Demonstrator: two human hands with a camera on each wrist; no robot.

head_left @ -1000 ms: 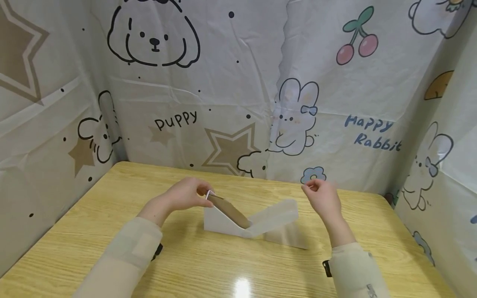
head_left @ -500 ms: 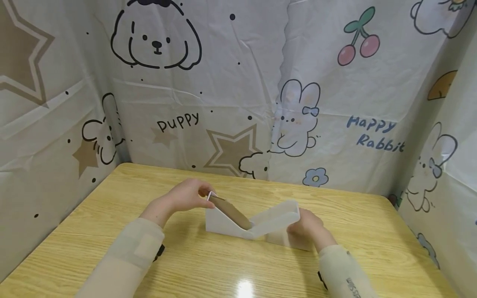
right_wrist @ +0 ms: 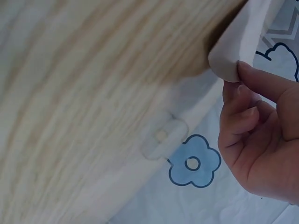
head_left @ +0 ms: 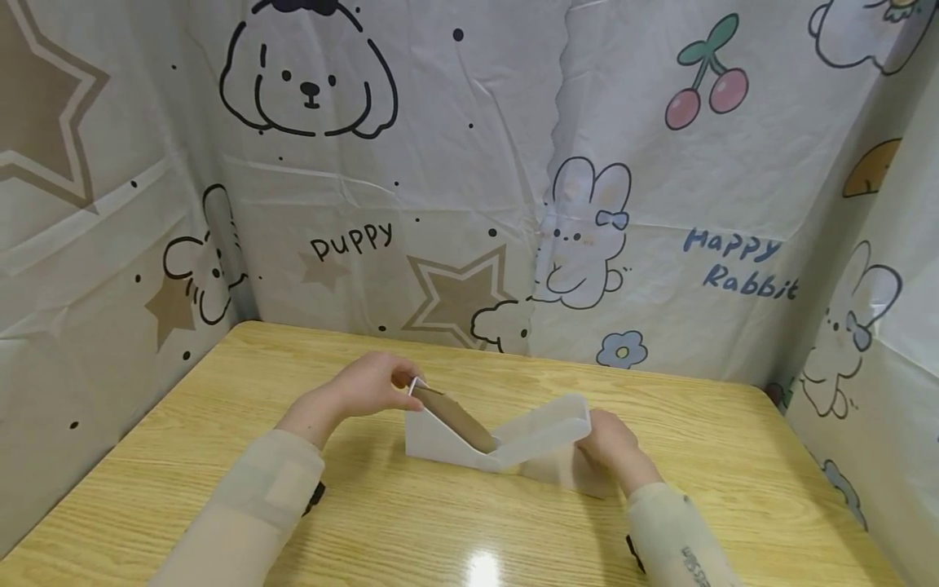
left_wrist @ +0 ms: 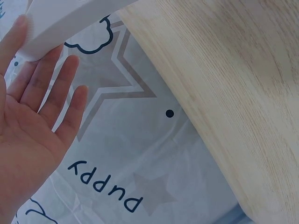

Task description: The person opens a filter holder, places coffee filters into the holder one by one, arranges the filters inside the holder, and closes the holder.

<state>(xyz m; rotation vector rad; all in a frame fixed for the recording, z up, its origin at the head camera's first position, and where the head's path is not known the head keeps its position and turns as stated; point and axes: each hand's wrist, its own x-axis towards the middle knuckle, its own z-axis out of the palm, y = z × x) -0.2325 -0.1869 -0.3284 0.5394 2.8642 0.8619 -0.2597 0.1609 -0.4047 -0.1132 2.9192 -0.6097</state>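
A white wedge-sided box (head_left: 443, 446) stands on the table, tipped open, with a flat brown piece (head_left: 458, 422) lying in its sloping top. My left hand (head_left: 374, 383) holds the raised left end between thumb and fingers; in the left wrist view the other fingers of that hand (left_wrist: 37, 126) are stretched out. On the right, a translucent lid (head_left: 539, 428) slants upward from the box. My right hand (head_left: 610, 440) is at the lid's far end. The right wrist view shows thumb and forefinger of the right hand (right_wrist: 261, 126) pinching a whitish rounded corner (right_wrist: 229, 63).
A wood-grain table (head_left: 381, 530) lies under everything. Behind it hangs a printed cloth (head_left: 469, 163) with cartoon animals, stars and cherries, and more cloth hangs at both sides. A pale patch (head_left: 561, 469) shows on the tabletop below the lid.
My right hand has come down and left from above the table to the lid's end, where it stays. The left hand keeps its hold, and the box stands in place.
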